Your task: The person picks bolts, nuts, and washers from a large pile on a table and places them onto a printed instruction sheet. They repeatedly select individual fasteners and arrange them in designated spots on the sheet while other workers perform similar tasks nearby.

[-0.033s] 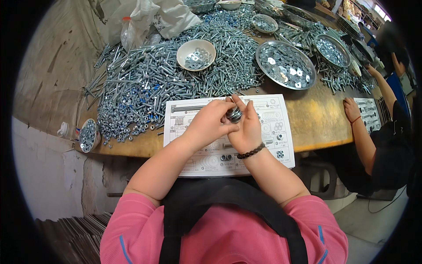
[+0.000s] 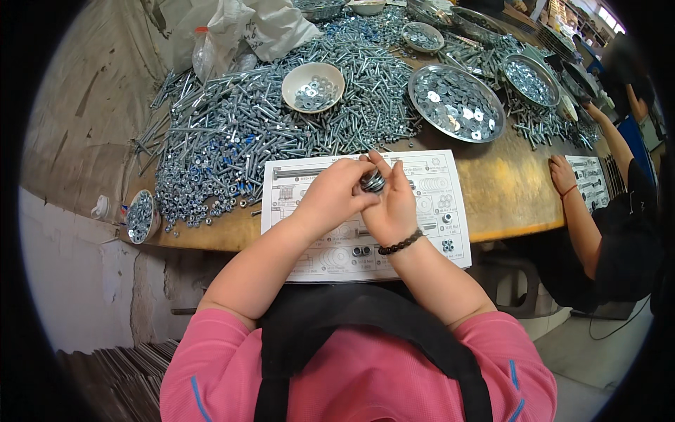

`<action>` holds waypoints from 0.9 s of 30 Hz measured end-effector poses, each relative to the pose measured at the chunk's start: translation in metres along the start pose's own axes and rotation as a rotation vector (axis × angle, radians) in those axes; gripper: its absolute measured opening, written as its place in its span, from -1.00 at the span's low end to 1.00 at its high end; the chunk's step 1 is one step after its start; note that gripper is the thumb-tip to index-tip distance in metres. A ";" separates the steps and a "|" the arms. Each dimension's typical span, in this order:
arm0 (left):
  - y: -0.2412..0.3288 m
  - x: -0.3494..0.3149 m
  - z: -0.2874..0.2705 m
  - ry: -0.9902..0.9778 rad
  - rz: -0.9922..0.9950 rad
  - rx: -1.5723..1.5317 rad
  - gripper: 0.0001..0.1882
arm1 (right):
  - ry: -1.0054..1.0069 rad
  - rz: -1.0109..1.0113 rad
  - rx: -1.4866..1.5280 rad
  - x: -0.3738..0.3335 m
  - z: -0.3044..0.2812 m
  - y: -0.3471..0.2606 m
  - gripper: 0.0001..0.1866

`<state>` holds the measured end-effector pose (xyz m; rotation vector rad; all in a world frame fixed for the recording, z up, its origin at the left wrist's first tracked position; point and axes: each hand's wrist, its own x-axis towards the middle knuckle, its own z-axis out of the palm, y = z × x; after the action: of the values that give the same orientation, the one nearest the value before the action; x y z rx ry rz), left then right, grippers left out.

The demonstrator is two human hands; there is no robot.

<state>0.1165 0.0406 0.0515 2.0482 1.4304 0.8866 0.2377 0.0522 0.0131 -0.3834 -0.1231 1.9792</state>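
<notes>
1. Piece in hand: a small stack of round metal washers [image 2: 373, 182], by its look, in mid-air above the upper middle of the printed sheet [image 2: 278, 267].
2. Left hand [image 2: 334, 190]: pinching; thumb and fingertips close about the stack from its left side.
3. Right hand [image 2: 394, 205]: palm turned toward the stack, fingers raised and partly spread. The stack sits against the base of the fingers; exact contact is hidden.
4. Key relation: the stack lies to the right of the left hand and to the left of the right palm, between the two. Neither hand is clearly nearer; the left has the firmer hold, in my judgement. The stack appears tilted; its long axis cannot be read with certainty, fingers covering part of it.
5. On the sheet, below the hands: a pair of nuts [image 2: 361, 251]. Right of the right hand: a single nut [image 2: 447, 219], with a nut cluster [image 2: 448, 245] below it.
6. Beyond the hands: a bolt pile [image 2: 246, 116], a white bowl [image 2: 302, 72] of washers, and a metal tray [image 2: 464, 141] of larger discs to the right.
</notes>
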 end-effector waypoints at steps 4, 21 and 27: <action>-0.003 0.002 0.004 0.079 -0.046 -0.024 -0.61 | -0.090 0.022 -0.009 -0.009 0.003 0.003 -0.47; 0.003 -0.007 0.022 0.276 0.306 0.195 -0.56 | 0.028 -0.049 -0.371 -0.029 -0.006 0.000 -0.60; 0.016 -0.007 -0.004 0.046 0.320 0.011 -0.53 | -0.250 -0.034 -0.750 -0.037 -0.001 -0.043 -0.49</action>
<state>0.1219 0.0292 0.0633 2.3189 1.1485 1.0585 0.2898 0.0374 0.0308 -0.5978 -1.0387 1.8815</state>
